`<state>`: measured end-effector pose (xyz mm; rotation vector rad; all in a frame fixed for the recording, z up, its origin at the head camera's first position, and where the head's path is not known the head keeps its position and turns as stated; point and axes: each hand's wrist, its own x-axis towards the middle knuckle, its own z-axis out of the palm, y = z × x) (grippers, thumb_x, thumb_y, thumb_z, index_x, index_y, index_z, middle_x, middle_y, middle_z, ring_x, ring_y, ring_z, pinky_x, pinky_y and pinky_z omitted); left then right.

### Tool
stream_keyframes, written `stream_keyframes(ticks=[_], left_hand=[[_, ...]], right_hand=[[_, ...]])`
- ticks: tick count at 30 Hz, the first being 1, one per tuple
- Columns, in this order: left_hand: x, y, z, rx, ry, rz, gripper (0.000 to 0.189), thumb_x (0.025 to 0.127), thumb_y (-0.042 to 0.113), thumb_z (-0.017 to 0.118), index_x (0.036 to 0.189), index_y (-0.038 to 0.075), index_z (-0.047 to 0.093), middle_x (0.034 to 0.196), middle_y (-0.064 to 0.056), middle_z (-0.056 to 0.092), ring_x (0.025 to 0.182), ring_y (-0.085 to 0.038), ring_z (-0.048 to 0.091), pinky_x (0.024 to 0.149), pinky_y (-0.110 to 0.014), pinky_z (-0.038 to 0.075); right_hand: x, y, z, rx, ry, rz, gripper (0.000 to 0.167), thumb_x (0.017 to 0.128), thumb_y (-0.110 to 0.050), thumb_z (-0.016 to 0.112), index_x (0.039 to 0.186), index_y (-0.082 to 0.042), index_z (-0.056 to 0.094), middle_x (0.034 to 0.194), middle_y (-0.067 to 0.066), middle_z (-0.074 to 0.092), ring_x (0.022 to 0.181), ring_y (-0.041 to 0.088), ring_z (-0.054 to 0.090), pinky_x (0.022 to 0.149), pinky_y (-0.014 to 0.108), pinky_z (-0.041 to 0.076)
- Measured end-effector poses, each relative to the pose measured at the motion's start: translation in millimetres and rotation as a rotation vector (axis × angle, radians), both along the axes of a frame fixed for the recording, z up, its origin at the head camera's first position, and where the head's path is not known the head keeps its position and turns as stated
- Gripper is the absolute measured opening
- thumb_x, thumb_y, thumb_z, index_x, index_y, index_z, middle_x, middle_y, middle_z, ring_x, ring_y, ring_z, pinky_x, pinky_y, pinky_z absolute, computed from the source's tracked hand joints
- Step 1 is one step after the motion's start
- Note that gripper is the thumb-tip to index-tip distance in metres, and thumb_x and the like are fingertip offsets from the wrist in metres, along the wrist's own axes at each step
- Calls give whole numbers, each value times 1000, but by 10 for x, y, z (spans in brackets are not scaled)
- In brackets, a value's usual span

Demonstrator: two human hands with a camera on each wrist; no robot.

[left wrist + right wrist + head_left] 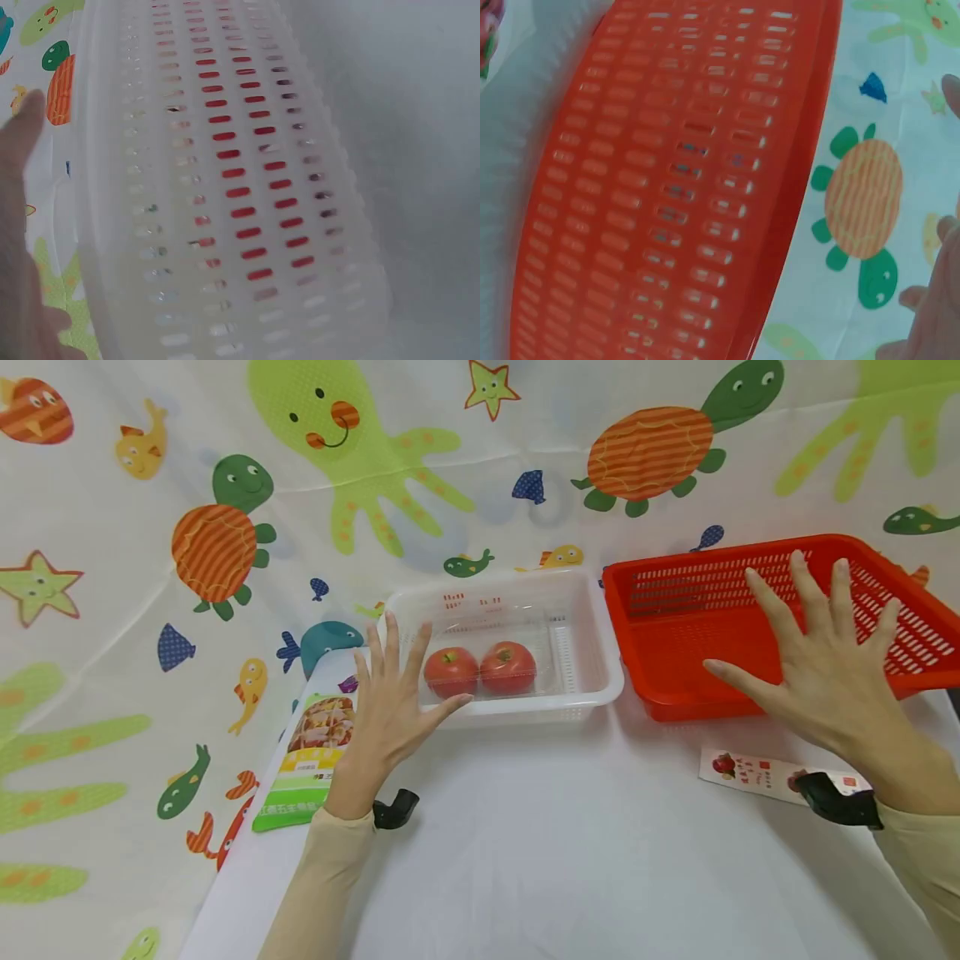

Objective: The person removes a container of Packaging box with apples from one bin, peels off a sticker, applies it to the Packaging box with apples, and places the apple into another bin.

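Observation:
My left hand (390, 710), fingers spread, hovers at the left front corner of a white basket (600, 681) and holds nothing. In that basket sit two red apples (451, 672) beneath clear plastic packaging (551, 652). The left wrist view shows the slotted side of the white basket (112, 225), red showing through its slots. My right hand (832, 672) is also spread wide and holds nothing; it overlaps the red basket (675, 706) in the head view. From the right wrist, the red basket's (630, 195) slotted wall fills the middle, with fingertips at the right edge.
Left of the white basket lies a green and yellow food packet (300, 777), partly behind my left hand. A printed paper strip (750, 774) lies in front of the red basket. A cloth with sea animals (480, 510) hangs behind the white table (525, 843).

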<state>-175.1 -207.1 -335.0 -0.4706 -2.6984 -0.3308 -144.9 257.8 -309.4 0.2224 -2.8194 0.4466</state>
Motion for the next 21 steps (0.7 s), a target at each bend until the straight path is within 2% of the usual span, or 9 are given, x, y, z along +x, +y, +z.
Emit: stream_keyframes(ticks=[3, 7, 10, 13, 16, 18, 19, 21], left_hand=[[-10, -16, -13, 59, 21, -43, 105, 87, 90, 38, 169, 29, 13, 176, -12, -5, 160, -42, -2, 123, -69, 10], [-13, -69, -19, 177, 43, -81, 99, 90, 63, 71, 168, 25, 23, 174, -15, 13, 159, -38, 17, 117, -70, 30], [1, -168, -36, 243, 78, -47, 96, 86, 47, 82, 164, 17, 34, 168, -19, 28, 152, -39, 31, 114, -68, 38], [30, -297, -69, 285, 88, 23, 95, 83, 44, 85, 160, 13, 40, 162, -21, 35, 148, -39, 35, 114, -66, 38], [60, -391, -111, 333, 41, 85, 97, 83, 46, 85, 160, 11, 38, 161, -22, 34, 146, -39, 35, 114, -66, 36], [77, -427, -146, 386, -26, 123, 100, 84, 49, 83, 162, 11, 34, 161, -21, 32, 145, -37, 33, 114, -65, 36], [84, -438, -163, 421, -62, 145, 101, 85, 50, 83, 163, 12, 32, 161, -20, 31, 143, -36, 33, 112, -64, 38], [92, -454, -192, 510, -134, 176, 104, 85, 50, 83, 164, 13, 27, 160, -19, 29, 138, -34, 35, 109, -61, 41]], right_hand=[[3, -50, 14, 4, -1, 23, 102, 95, -63, 60, 170, -24, 2, 174, 15, -14, 156, 45, -21, 109, 80, -20], [49, -177, 72, 21, 2, 74, 102, 94, -58, 65, 169, -25, 4, 174, 14, -13, 157, 46, -18, 111, 79, -19], [111, -325, 166, 60, 37, 132, 104, 91, -55, 70, 169, -27, 8, 175, 14, -9, 157, 46, -13, 113, 78, -16], [180, -484, 288, 90, 109, 209, 103, 88, -54, 74, 168, -27, 14, 175, 14, -1, 158, 46, -7, 115, 78, -11], [226, -621, 410, 78, 193, 301, 98, 87, -53, 75, 166, -25, 23, 174, 13, 8, 159, 43, -1, 119, 76, -5], [235, -700, 481, 55, 234, 354, 96, 87, -49, 76, 165, -23, 27, 173, 14, 13, 159, 43, 5, 121, 74, 2], [231, -737, 517, 35, 248, 377, 96, 86, -47, 77, 164, -22, 29, 172, 14, 15, 158, 43, 9, 121, 74, 7], [215, -809, 588, -7, 254, 403, 96, 85, -40, 81, 164, -20, 30, 171, 15, 19, 155, 44, 20, 117, 73, 24]])
